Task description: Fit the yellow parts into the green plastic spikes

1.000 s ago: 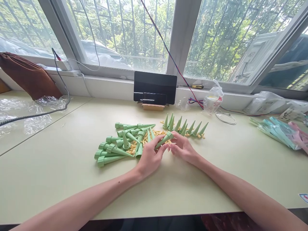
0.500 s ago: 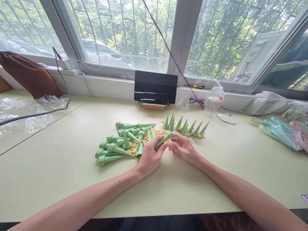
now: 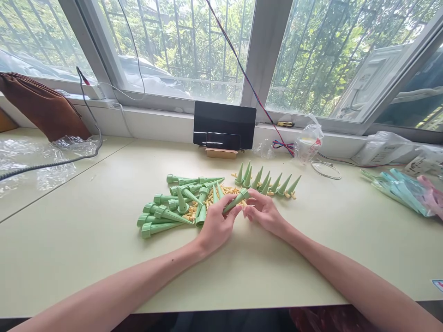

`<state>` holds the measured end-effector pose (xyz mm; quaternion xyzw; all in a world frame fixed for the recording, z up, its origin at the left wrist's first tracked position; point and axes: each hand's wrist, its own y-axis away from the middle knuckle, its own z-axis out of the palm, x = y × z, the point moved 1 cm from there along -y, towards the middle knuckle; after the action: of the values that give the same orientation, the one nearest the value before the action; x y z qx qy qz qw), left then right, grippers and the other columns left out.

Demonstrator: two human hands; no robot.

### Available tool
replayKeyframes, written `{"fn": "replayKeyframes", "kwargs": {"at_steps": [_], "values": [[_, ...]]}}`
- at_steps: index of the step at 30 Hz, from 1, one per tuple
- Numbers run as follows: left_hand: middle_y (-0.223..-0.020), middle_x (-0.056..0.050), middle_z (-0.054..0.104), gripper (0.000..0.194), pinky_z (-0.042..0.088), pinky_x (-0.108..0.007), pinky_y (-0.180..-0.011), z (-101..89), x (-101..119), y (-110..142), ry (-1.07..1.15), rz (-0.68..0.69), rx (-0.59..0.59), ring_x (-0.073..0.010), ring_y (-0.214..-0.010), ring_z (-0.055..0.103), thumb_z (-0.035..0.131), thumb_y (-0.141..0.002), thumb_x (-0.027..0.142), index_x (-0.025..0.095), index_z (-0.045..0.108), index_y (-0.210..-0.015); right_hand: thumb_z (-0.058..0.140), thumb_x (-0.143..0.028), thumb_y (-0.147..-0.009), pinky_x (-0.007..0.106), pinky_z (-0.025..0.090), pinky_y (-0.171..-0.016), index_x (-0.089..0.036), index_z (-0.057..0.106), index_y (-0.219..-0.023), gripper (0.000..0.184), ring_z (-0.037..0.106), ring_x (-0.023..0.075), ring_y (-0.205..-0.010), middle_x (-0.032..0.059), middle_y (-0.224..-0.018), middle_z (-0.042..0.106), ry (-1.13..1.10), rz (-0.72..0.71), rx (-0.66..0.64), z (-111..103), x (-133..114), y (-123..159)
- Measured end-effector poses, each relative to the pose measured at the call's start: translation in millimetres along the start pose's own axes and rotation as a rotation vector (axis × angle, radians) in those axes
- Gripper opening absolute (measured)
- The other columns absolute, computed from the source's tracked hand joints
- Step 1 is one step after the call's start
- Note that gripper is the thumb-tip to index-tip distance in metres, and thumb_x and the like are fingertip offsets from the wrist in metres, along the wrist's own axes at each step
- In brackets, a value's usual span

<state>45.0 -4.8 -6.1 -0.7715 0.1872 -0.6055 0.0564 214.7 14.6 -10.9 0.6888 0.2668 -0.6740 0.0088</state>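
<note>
In my left hand (image 3: 218, 221), fingers wrapped round it, is a green plastic watering spike (image 3: 236, 200), tilted with its ribbed cap up and to the right. The closed fingers of my right hand (image 3: 263, 211) meet at that cap end, pinching a small yellow valve (image 3: 244, 203) that is partly hidden. Left of my hands lies a pile of loose green spikes (image 3: 169, 214), with many small yellow valves (image 3: 228, 189) scattered among them. Behind my right hand, several green spikes (image 3: 273, 183) stand point up on their caps, yellow pieces showing at their bases.
A dark tablet (image 3: 224, 122) leans on a stand at the back of the table (image 3: 207, 276). Cables, a bagged cup (image 3: 307, 145) and a white cord (image 3: 326, 169) lie behind on the right. Plastic-wrapped items (image 3: 404, 189) sit far right; a brown pouch (image 3: 44, 106) is far left.
Hardly anything differs. My right fingers have shifted slightly at the cap end of the spike, while my left hand keeps its hold.
</note>
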Motion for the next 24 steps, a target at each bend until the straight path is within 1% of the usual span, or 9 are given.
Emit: {"fn": "replayKeyframes", "kwargs": {"at_steps": [2, 4, 8, 11, 14, 16, 19, 24], "values": [[-0.084, -0.003, 0.065, 0.032, 0.044, -0.022, -0.055, -0.1, 0.0, -0.2, 0.011, 0.010, -0.004, -0.0134, -0.065, 0.054, 0.058, -0.091, 0.041, 0.018, 0.063, -0.113, 0.065, -0.049, -0.088, 0.024, 0.046, -0.048, -0.020, 0.058, -0.092, 0.031, 0.055, 0.0115, -0.063, 0.0002, -0.082, 0.048, 0.004, -0.011, -0.007, 0.6, -1.6, -0.2], [-0.084, -0.003, 0.065, 0.031, 0.045, -0.022, -0.057, -0.3, -0.1, -0.2, 0.016, 0.016, -0.011, -0.0133, -0.066, 0.055, 0.058, -0.092, 0.041, 0.018, 0.062, -0.112, 0.063, -0.050, -0.090, 0.024, 0.046, -0.048, -0.019, 0.058, -0.092, 0.031, 0.054, 0.0109, -0.062, 0.0004, -0.083, 0.048, 0.010, -0.020, -0.012, 1.0, -3.1, -0.4], [-0.078, 0.000, 0.062, 0.028, 0.037, -0.021, -0.048, -0.5, -0.9, 0.0, -0.005, 0.018, -0.013, -0.0096, -0.054, 0.045, 0.056, -0.093, 0.039, 0.018, 0.062, -0.110, 0.067, -0.047, -0.087, 0.023, 0.047, -0.047, -0.020, 0.056, -0.086, 0.029, 0.055, 0.0117, -0.064, -0.0009, -0.080, 0.044, 0.010, -0.012, 0.001, 0.3, -1.7, -0.4], [-0.077, 0.001, 0.061, 0.026, 0.033, -0.021, -0.046, -0.3, -1.8, 0.2, -0.011, 0.019, -0.008, -0.0083, -0.051, 0.040, 0.055, -0.093, 0.038, 0.019, 0.061, -0.109, 0.072, -0.045, -0.083, 0.022, 0.047, -0.045, -0.020, 0.053, -0.082, 0.031, 0.055, 0.0119, -0.064, -0.0023, -0.077, 0.041, 0.001, 0.001, 0.022, -0.4, 2.0, 0.0], [-0.078, 0.000, 0.062, 0.027, 0.037, -0.021, -0.048, -0.2, -2.8, 0.2, -0.001, 0.012, -0.007, -0.0091, -0.053, 0.044, 0.056, -0.093, 0.039, 0.019, 0.061, -0.110, 0.072, -0.045, -0.083, 0.022, 0.046, -0.045, -0.021, 0.050, -0.081, 0.033, 0.053, 0.0116, -0.061, -0.0038, -0.072, 0.040, -0.009, 0.000, 0.025, -0.2, 3.4, 0.4], [-0.079, -0.001, 0.063, 0.028, 0.040, -0.021, -0.051, -0.2, -3.3, 0.0, 0.009, 0.008, -0.006, -0.0100, -0.056, 0.047, 0.057, -0.092, 0.040, 0.019, 0.062, -0.110, 0.071, -0.045, -0.084, 0.023, 0.046, -0.046, -0.021, 0.049, -0.082, 0.032, 0.052, 0.0113, -0.059, -0.0039, -0.070, 0.042, -0.001, 0.001, 0.016, 0.2, 2.5, 0.4], [-0.082, -0.001, 0.064, 0.027, 0.042, -0.021, -0.052, -0.4, -3.4, -0.2, 0.003, 0.013, -0.004, -0.0110, -0.059, 0.050, 0.057, -0.092, 0.040, 0.019, 0.062, -0.109, 0.070, -0.045, -0.085, 0.024, 0.046, -0.047, -0.021, 0.050, -0.083, 0.031, 0.052, 0.0112, -0.058, -0.0036, -0.070, 0.044, 0.003, 0.004, 0.007, 0.8, 1.0, 0.3], [-0.086, -0.002, 0.065, 0.026, 0.042, -0.021, -0.054, -0.5, -2.0, -0.5, -0.011, 0.034, -0.007, -0.0126, -0.066, 0.054, 0.056, -0.093, 0.039, 0.018, 0.062, -0.107, 0.073, -0.046, -0.082, 0.022, 0.046, -0.045, -0.020, 0.052, -0.078, 0.033, 0.053, 0.0114, -0.062, -0.0028, -0.075, 0.039, -0.002, -0.004, 0.035, 0.3, 2.6, 0.0]]}}
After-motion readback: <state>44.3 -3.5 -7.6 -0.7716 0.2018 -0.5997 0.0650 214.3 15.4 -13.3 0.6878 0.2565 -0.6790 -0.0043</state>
